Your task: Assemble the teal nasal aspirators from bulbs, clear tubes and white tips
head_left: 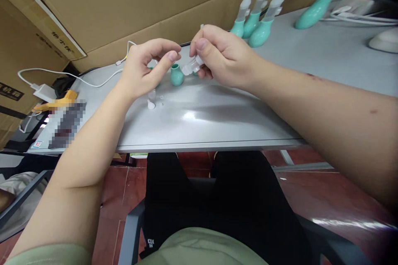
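My right hand (224, 56) is closed around the clear plastic tube (191, 66) of a nasal aspirator, whose lower end sticks out toward the left. A white part shows between the fingers. My left hand (147, 64) hovers beside it with curved fingers, and I see nothing in its grasp. Between the hands stands a teal rubber bulb (177, 77), its open neck upward. Other teal bulbs are mostly hidden behind both hands. Below my left hand, a small white nozzle tip (151, 104) lies on the table near tiny clear pieces (161, 97).
Several assembled teal nasal aspirators (261, 33) stand at the back, with another tilted one (315, 11) farther right. A white cable (102, 85) runs across the left side to a white adapter (45, 92). Cardboard (149, 4) walls the grey table's (217, 128) back.
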A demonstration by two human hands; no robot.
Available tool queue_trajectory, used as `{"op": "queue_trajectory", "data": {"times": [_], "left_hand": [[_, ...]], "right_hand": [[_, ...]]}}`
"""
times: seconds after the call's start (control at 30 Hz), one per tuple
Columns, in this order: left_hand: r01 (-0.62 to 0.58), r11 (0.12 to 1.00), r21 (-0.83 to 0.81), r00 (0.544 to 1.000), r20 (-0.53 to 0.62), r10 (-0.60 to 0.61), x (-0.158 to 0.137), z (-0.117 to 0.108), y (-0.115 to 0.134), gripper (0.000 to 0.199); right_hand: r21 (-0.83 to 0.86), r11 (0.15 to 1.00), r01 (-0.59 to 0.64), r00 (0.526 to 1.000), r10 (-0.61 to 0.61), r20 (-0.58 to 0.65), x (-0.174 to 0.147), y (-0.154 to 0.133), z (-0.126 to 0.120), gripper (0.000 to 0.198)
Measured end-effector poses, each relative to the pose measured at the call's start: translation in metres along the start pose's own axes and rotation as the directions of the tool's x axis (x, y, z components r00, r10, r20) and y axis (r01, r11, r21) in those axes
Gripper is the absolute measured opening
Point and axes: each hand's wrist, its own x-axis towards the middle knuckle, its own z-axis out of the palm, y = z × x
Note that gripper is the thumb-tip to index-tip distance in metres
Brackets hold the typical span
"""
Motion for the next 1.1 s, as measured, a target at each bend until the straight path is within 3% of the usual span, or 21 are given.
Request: {"op": "queue_trajectory", "data": {"times": [0.13, 0.27, 0.57, 0.7, 0.87, 1.1], "left_hand": [[0.04, 0.974, -0.224, 0.993, 0.116, -0.014, -0.002, 0.004, 0.007, 0.043], [0.118, 0.961, -0.249, 0.976, 0.209, -0.065, -0.002, 0.006, 0.006, 0.05], [0.098, 0.947, -0.307, 0.986, 0.157, -0.051, -0.002, 0.004, 0.003, 0.042], [0.128, 0.952, -0.277, 0.982, 0.167, -0.084, -0.001, 0.004, 0.006, 0.045], [0.125, 0.963, -0.239, 0.974, 0.214, -0.073, -0.003, 0.004, 0.011, 0.048], [0.086, 0.974, -0.207, 0.979, 0.201, -0.044, -0.005, -0.001, 0.013, 0.072]], "right_hand": [[0.035, 0.998, 0.049, 0.998, -0.05, 0.028, 0.001, -0.005, 0.007, 0.08], [0.006, 0.997, 0.078, 0.99, -0.078, 0.115, 0.002, -0.003, 0.01, 0.081], [0.094, 0.992, -0.088, 0.994, 0.081, 0.068, 0.004, -0.001, -0.001, 0.05], [0.159, 0.979, -0.127, 0.991, 0.12, 0.054, 0.005, -0.001, 0.001, 0.05], [0.156, 0.984, -0.088, 0.996, 0.089, -0.001, 0.003, 0.002, 0.006, 0.053], [0.163, 0.984, -0.074, 0.996, 0.066, 0.052, 0.003, 0.007, 0.004, 0.045]]}}
